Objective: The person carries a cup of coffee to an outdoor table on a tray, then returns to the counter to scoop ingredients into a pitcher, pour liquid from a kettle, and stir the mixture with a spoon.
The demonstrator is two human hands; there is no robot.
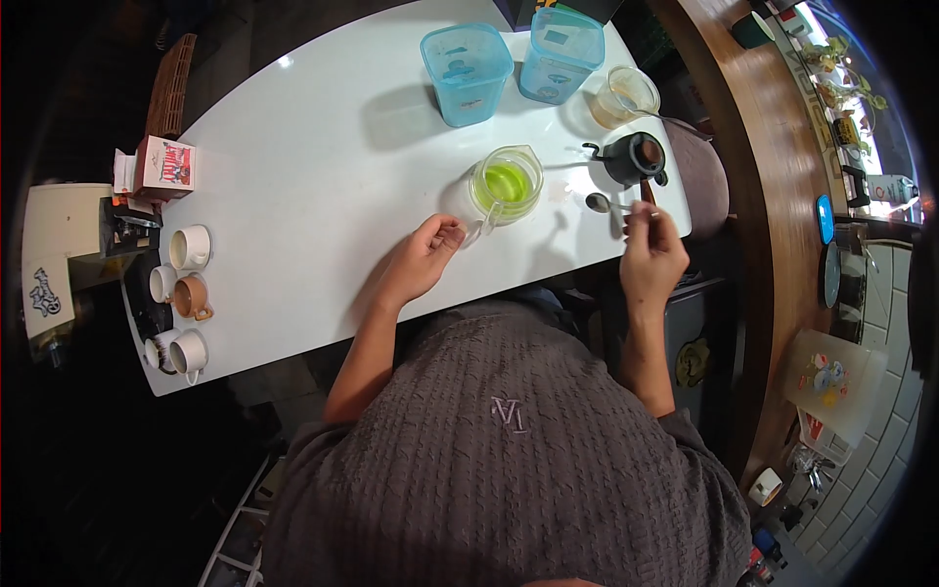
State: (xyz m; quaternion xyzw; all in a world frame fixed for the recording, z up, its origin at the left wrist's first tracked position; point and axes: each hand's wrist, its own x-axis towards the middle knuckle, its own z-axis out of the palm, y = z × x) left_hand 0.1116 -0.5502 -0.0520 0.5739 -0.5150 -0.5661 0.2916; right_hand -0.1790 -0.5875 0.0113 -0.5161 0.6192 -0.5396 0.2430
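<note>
Pinching the spoon [598,203] by its handle, the right hand [653,256] holds the bowl above the white table [293,196]; a level bowl should limit drips. The left hand [421,259] curls loosely beside the glass pitcher [533,196] of green liquid [506,180] (whether it grips the handle, I cannot tell). Farther back stand two blue containers [471,96], well apart from both hands.

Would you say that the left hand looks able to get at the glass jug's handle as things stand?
Probably yes: the left hand is close beside the handle of the glass jug, and no other object seems to stand between them.
</note>
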